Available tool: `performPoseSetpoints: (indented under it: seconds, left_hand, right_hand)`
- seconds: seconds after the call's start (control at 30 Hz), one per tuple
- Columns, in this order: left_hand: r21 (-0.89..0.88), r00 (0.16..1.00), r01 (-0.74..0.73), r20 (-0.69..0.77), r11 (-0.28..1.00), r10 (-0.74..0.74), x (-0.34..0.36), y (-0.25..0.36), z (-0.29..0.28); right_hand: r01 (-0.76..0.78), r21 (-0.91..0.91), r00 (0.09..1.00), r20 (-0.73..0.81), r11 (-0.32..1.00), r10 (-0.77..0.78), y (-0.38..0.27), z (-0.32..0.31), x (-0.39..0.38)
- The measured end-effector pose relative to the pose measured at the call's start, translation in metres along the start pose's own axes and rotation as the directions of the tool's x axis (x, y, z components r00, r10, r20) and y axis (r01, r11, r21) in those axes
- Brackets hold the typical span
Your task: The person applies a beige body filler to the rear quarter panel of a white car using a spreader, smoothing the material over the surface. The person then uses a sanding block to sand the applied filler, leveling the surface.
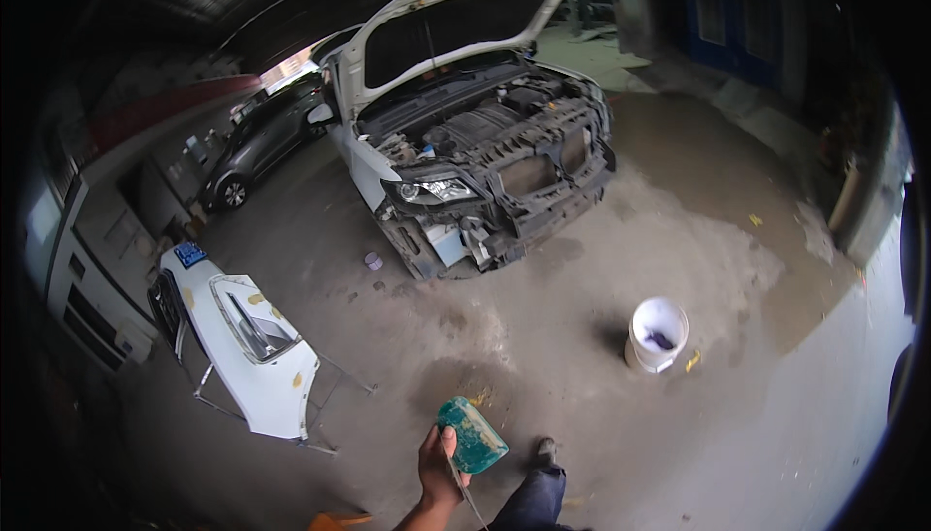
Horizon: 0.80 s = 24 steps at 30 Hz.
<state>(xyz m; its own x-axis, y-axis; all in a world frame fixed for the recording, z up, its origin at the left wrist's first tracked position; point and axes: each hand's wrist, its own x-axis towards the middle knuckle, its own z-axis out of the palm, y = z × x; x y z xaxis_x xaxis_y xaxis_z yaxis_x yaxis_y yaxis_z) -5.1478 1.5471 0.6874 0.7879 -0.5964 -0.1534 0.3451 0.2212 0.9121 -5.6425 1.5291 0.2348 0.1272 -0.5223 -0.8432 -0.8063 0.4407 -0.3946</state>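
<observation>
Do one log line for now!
Left hand: grips scuffed green rounded block; right hand: not in view; round white plastic bucket: on grey floor

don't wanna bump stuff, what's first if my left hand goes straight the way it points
Beyond the green item it holds, your left hand would probably meet the white car's stripped front end; depth is unclear.
</observation>
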Motion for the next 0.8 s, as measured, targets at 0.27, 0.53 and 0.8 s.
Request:
performPoseSetpoints:
  seconds: [0.27, 0.53, 0.8]
  left_hand:
    - [0.067, 0.979, 0.023, -0.202, 0.997, -0.009, 0.276, -0.045, 0.142]
    - [-0.137, 0.974, 0.193, -0.092, 0.972, -0.206, 0.522, -0.069, 0.365]
    - [-0.101, 0.956, 0.291, -0.011, 0.951, -0.294, 0.729, -0.109, 0.617]
  right_hand:
    - [0.115, -0.149, 0.988, 0.119, 0.982, -0.097, -0.297, -0.146, 0.035]
    - [0.891, -0.053, 0.435, -0.18, 0.45, -0.882, -0.741, -0.269, 0.027]
    - [0.923, 0.382, 0.247, -0.506, 0.042, -0.826, -0.954, -0.423, 0.199]
